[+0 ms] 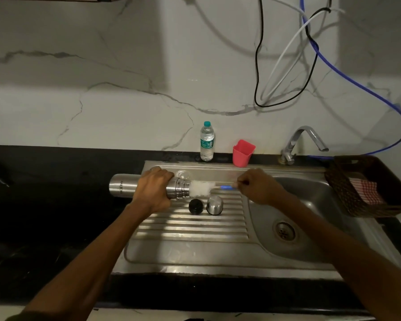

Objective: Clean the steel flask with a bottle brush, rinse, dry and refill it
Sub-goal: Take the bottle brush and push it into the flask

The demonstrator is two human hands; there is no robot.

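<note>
A steel flask (122, 184) lies on its side across the left end of the sink's drainboard (190, 228), its open mouth pointing right. My left hand (153, 189) grips its body near the neck. A bottle brush (202, 188) with white bristles and a blue handle is at the flask's mouth, most of the bristles still showing outside. My right hand (259, 187) pinches the handle's far end. The flask's black stopper (195, 206) and steel cap (214, 205) stand on the drainboard just in front of the flask.
A plastic water bottle (207, 142) and a pink cup (242, 153) stand at the back by the wall. The tap (303, 142) is over the sink basin (310, 218). A brown basket (368, 186) with a checked cloth sits at the right. Dark counter lies to the left.
</note>
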